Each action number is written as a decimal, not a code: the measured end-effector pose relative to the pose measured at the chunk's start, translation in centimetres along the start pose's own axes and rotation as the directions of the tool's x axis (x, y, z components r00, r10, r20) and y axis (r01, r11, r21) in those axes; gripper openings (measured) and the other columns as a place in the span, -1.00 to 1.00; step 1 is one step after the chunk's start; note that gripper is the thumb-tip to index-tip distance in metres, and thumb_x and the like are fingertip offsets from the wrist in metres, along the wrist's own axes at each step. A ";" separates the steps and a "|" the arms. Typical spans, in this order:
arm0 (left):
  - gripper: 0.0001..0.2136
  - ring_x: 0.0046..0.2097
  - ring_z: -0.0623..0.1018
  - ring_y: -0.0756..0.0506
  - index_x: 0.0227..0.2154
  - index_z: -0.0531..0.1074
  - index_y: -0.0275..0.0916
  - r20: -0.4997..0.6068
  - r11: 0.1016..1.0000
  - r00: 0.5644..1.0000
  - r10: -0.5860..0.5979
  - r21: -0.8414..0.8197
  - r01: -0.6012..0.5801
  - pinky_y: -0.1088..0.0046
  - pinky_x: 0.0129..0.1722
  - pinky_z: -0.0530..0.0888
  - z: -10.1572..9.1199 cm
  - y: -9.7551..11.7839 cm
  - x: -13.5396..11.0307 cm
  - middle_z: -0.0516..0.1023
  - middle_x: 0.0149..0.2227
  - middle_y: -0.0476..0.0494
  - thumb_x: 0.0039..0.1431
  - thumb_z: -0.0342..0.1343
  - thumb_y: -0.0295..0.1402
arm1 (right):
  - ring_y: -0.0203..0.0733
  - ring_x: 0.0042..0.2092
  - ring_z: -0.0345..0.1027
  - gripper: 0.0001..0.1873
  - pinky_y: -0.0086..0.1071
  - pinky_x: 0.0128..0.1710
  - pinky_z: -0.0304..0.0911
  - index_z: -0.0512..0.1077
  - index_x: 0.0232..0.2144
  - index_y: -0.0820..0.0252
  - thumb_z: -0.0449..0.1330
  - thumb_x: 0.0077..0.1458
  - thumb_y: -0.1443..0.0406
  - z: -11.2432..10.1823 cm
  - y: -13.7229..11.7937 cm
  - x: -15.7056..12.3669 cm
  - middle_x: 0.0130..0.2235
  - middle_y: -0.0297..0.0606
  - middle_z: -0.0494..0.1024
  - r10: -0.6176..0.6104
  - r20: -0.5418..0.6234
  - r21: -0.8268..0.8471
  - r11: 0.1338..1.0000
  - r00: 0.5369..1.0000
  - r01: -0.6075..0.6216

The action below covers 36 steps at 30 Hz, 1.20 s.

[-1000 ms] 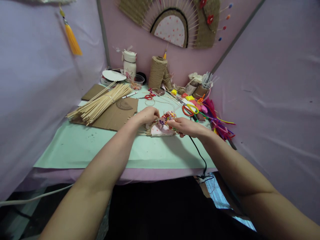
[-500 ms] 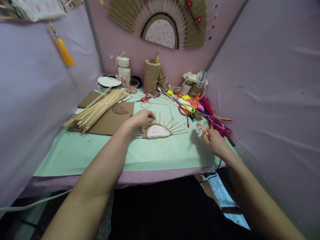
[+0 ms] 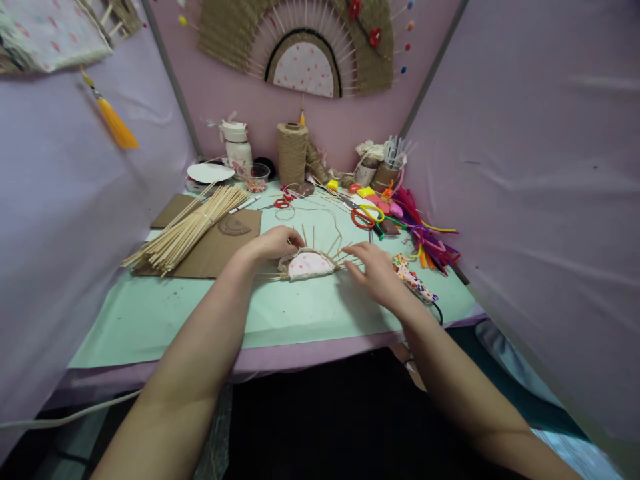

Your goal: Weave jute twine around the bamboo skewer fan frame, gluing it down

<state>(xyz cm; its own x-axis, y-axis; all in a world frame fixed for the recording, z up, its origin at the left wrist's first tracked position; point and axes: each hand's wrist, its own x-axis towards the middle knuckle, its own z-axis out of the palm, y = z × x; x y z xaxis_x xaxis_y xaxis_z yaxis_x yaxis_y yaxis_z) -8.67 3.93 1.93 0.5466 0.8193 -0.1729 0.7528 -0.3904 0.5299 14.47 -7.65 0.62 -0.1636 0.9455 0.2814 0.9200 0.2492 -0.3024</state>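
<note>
A small half-round fan piece point(image 3: 311, 264), white spotted cloth edged in twine with thin sticks fanning out, lies on the table. My left hand point(image 3: 277, 243) is at its upper left edge, fingers closed on the rim; the fingertips are partly hidden. From the right, my right hand point(image 3: 375, 270) reaches over the piece's right-hand sticks, with thumb and fingers apart and nothing visible in them. Just right of that hand lies a glue gun point(image 3: 416, 280) with a colourful pattern and a dark cord.
A bundle of sticks point(image 3: 193, 230) lies on cardboard point(image 3: 235, 248) at left. Behind stand a bottle point(image 3: 237, 147), a twine spool point(image 3: 293, 155) and a tub point(image 3: 256, 179). Scissors point(image 3: 367, 215) and pipe cleaners point(image 3: 434, 243) lie at right. A large fan point(image 3: 305, 70) hangs on the back wall.
My right hand has let go of the glue gun, which now lies on the table, and has moved left to the fan piece. My left hand stays at the piece. The view has shifted slightly.
</note>
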 end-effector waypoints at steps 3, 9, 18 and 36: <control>-0.73 -0.23 0.56 -0.04 -0.26 0.55 -0.25 -0.025 1.000 1.000 0.001 0.009 -0.001 0.56 -0.29 0.39 -0.1 0.2 -0.5 0.64 -0.24 -0.09 0.00 0.01 -0.44 | -0.01 -0.02 0.32 -0.68 -0.16 -0.02 0.15 0.44 -0.04 0.18 0.07 0.18 0.28 3.4 -1.4 2.4 -0.09 -0.08 0.52 0.014 0.002 0.128 0.992 1.000 -0.014; -0.68 -0.18 0.52 -0.14 -0.24 0.51 -0.23 -0.126 0.995 0.992 0.009 0.102 0.004 0.45 -0.26 0.38 0.7 -0.2 -2.9 0.58 -0.19 -0.15 -0.03 0.18 -0.15 | -0.06 -0.09 0.34 -0.60 -0.22 -0.06 0.19 0.39 -0.01 0.27 0.15 0.09 0.29 5.8 -1.3 3.0 -0.15 -0.12 0.53 0.048 -0.015 0.239 0.970 0.999 -0.043; -0.75 -0.20 0.53 -0.11 -0.19 0.54 -0.22 -0.238 0.995 0.969 0.059 0.087 -0.039 0.41 -0.17 0.41 2.5 -1.4 -3.1 0.59 -0.24 -0.15 0.10 0.02 -0.42 | -0.04 -0.08 0.34 -0.73 -0.19 -0.07 0.14 0.42 -0.11 0.21 0.14 0.12 0.29 5.9 -1.5 2.6 -0.15 -0.13 0.52 0.036 -0.031 0.213 0.977 0.999 -0.028; -0.69 -0.11 0.55 -0.16 -0.21 0.59 -0.21 -0.132 0.988 0.991 -0.006 0.150 0.026 0.42 -0.11 0.42 0.9 -1.0 -4.6 0.62 -0.15 -0.21 0.07 0.01 -0.33 | -0.02 0.00 0.30 -0.74 -0.16 -0.04 0.08 0.46 -0.10 0.15 0.08 0.18 0.27 5.7 -1.7 2.3 -0.12 -0.13 0.49 0.009 0.011 0.186 0.983 1.000 -0.011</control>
<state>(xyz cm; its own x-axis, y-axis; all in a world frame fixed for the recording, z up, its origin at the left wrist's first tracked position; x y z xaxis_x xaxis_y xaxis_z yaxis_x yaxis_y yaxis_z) -11.63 0.18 1.44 0.4890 0.8698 -0.0654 0.8134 -0.4276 0.3943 10.55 -4.69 -3.39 -0.1592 0.9500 0.2685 0.8395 0.2734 -0.4695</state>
